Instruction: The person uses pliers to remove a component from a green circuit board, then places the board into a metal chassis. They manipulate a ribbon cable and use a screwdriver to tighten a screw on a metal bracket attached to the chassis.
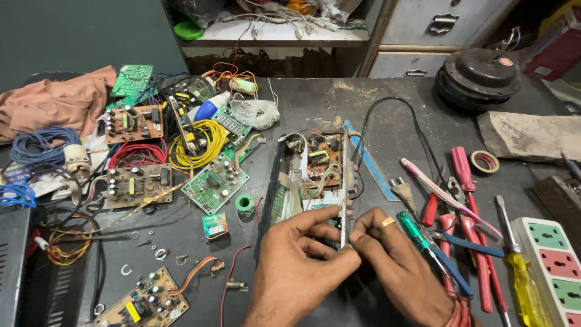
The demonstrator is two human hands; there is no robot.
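Dark workbench (339,103) cluttered with tools (463,200).

One head-worn camera looks steeply down and forward, close over the dark workbench (375,103), toward the drawers (442,24) behind.

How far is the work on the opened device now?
Done: the device lies open, its boards and wires exposed. In hand: left hand and right hand pinch its near edge together. Left: it remains unclosed; the green-handled screwdriver lies unused beside the right hand.
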